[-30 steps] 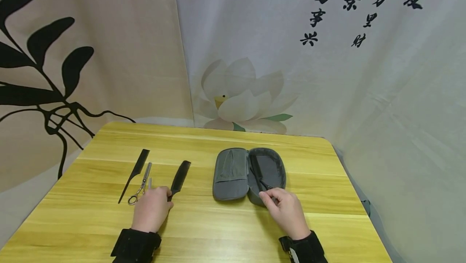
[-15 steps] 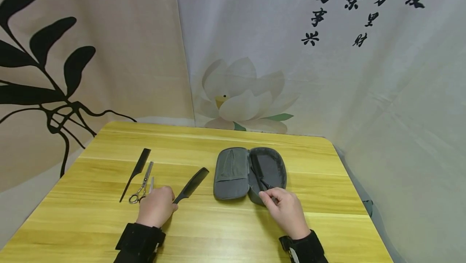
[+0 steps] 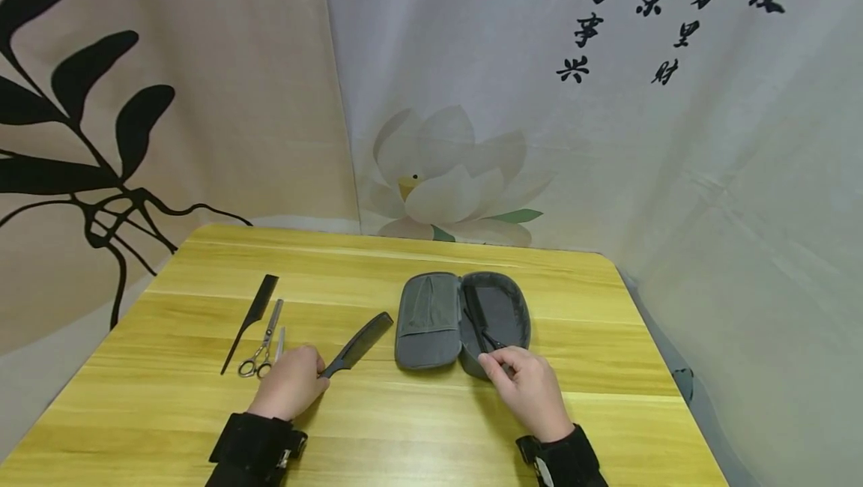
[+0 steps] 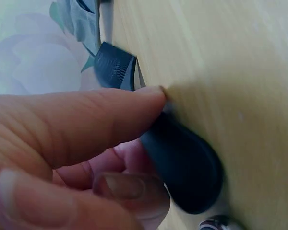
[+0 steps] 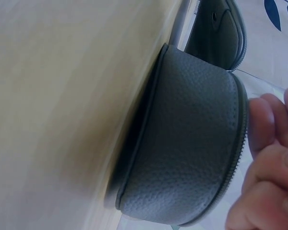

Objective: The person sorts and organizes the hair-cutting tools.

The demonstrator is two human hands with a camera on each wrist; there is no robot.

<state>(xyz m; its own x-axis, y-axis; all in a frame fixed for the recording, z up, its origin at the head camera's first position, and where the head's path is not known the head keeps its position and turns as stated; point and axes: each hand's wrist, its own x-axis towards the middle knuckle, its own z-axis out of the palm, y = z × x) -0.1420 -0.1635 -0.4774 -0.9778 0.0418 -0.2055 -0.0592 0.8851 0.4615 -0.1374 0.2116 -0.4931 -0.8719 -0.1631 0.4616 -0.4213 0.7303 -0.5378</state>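
Observation:
My left hand (image 3: 290, 382) pinches a black comb (image 3: 366, 339) by its handle, the toothed part slanting toward the grey case. In the left wrist view, thumb and finger grip the comb (image 4: 185, 165); its toothed end points away. The grey zip case (image 3: 428, 352) lies spread flat, its deep half on the right. Black slender tools, one like a comb (image 3: 474, 307), lie in it. My right hand (image 3: 533, 389) has curled fingers at the near rim, seemingly pinching a black tool's end; the contact is hidden. In the right wrist view, those fingers meet the case's (image 5: 187, 129) zipped rim.
Left of my left hand lie a black tail comb (image 3: 256, 311) and silver scissors (image 3: 266, 345), with another silver blade (image 3: 280, 341) partly covered by the hand. The wooden table (image 3: 404, 434) ends at a printed cloth backdrop (image 3: 465, 165).
The comb in my left hand has swung its toothed end rightward toward the case, and the hand has shifted slightly right. My right hand and the case have stayed put.

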